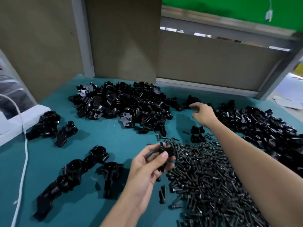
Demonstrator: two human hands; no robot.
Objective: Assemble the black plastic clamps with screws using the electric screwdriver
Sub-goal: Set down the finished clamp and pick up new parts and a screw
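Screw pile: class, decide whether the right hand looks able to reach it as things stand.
Probably yes: the screw pile lies uncovered beside the right forearm, nearer the person than the right hand, with nothing blocking it.

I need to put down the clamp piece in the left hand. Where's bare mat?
Best: the teal mat between the back clamp pile and the assembled clamps, left of the left hand. A narrower strip lies between the white cable and those clamps. Crowded: the screw pile and right clamp pile.

Soft, even light cast faint shadows; the clamp pile (121, 104) glinted; the far-right green panel (229, 9) smeared, edges bowed.
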